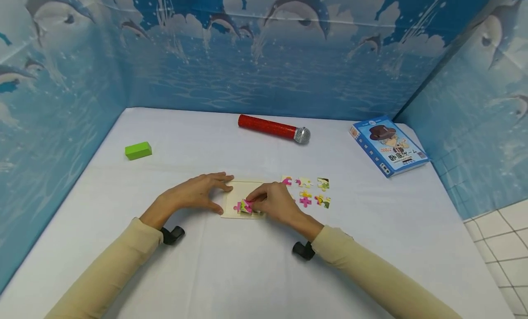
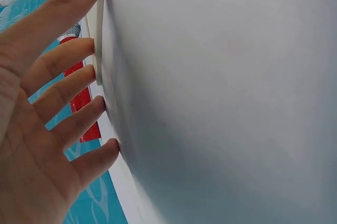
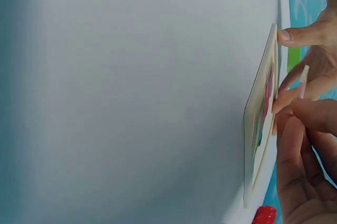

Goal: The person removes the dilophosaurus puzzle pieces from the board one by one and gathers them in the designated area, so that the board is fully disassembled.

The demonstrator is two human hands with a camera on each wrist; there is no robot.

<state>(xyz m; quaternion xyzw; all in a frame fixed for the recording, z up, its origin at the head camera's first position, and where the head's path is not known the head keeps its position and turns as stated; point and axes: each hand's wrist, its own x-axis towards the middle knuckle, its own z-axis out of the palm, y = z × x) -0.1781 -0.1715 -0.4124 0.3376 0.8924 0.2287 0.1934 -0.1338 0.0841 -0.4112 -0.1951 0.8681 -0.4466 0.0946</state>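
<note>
A pale puzzle frame [image 1: 240,189] lies flat on the white table. The left hand [image 1: 196,192], its fingers spread, touches the frame's left side; in the left wrist view the fingertips [image 2: 87,48] meet the frame's edge [image 2: 99,50]. Between thumb and fingers, the right hand [image 1: 281,205] pinches a small puzzle piece [image 3: 303,81] just above the frame, seen nearly edge-on in the right wrist view. Inside the frame, joined pink and green pieces [image 3: 267,95] lie partly hidden by the right hand. Several loose puzzle pieces [image 1: 305,200] are laid out to the frame's right.
At the back of the table lies a red microphone [image 1: 268,126] with a silver head. A green block [image 1: 138,151] sits at the back left, and a blue game box [image 1: 389,146] at the back right. Dolphin-print cloth [image 1: 247,71] borders the table's back and sides.
</note>
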